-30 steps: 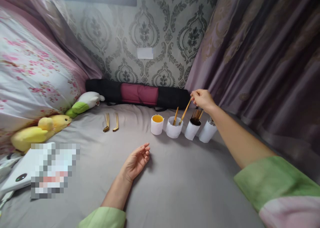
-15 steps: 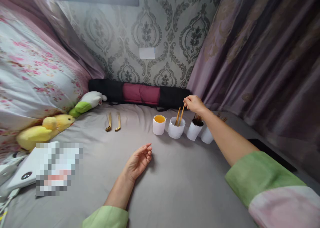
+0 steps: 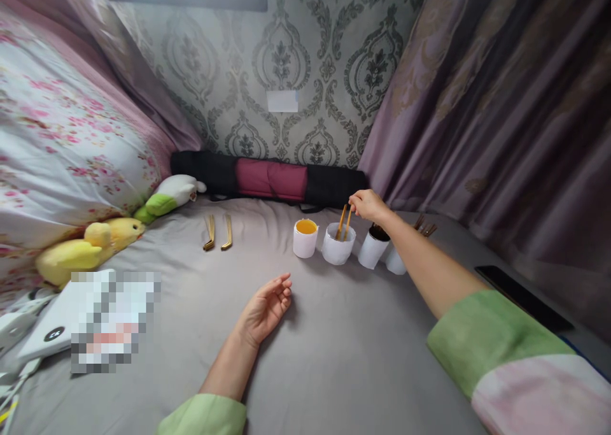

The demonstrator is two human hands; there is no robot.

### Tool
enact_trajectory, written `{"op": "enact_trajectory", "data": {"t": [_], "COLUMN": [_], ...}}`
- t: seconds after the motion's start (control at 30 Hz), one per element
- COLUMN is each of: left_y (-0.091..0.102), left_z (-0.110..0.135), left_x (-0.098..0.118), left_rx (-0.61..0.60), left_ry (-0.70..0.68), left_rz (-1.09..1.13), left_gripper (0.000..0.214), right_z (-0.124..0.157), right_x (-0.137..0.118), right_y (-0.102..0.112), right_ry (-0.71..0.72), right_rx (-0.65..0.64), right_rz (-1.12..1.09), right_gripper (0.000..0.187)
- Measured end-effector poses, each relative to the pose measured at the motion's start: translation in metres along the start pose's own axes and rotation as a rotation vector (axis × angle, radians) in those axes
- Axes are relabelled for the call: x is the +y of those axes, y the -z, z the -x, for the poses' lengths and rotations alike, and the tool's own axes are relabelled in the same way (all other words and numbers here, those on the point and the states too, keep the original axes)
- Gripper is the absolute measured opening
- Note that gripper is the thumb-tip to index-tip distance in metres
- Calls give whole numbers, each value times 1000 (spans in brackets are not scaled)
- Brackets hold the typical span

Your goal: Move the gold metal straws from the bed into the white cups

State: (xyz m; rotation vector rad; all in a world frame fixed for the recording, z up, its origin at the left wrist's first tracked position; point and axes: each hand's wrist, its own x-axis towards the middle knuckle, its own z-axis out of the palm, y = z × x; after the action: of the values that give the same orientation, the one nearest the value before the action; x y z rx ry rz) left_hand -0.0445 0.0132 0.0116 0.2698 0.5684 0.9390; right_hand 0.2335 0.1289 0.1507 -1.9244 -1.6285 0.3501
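Right hand: we pinch a yellow-brown stick, its lower end inside the wide white cup.
Wide white cup: we see a second stick inside.
Left hand: loosely curled, at the cup's eight o'clock.
Nine o'clock: yellow-mouthed cup.

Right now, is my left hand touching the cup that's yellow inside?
Apart: the head view shows grey sheet between your left hand and the cup.

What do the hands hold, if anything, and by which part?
The right hand holds a yellow stick by its top end; the left hand, nothing.
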Motion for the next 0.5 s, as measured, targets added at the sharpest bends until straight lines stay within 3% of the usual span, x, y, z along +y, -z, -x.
{"op": "enact_trajectory", "data": {"t": [0.5], "left_y": [0], "left_z": [-2], "left_x": [0], "left_rx": [10], "left_ry": [4], "left_rz": [10], "left_gripper": [21], "right_z": [0], "right_x": [5], "right_y": [-17], "right_ry": [-130], "right_rx": [-11], "right_rz": [34], "right_gripper": [22]}}
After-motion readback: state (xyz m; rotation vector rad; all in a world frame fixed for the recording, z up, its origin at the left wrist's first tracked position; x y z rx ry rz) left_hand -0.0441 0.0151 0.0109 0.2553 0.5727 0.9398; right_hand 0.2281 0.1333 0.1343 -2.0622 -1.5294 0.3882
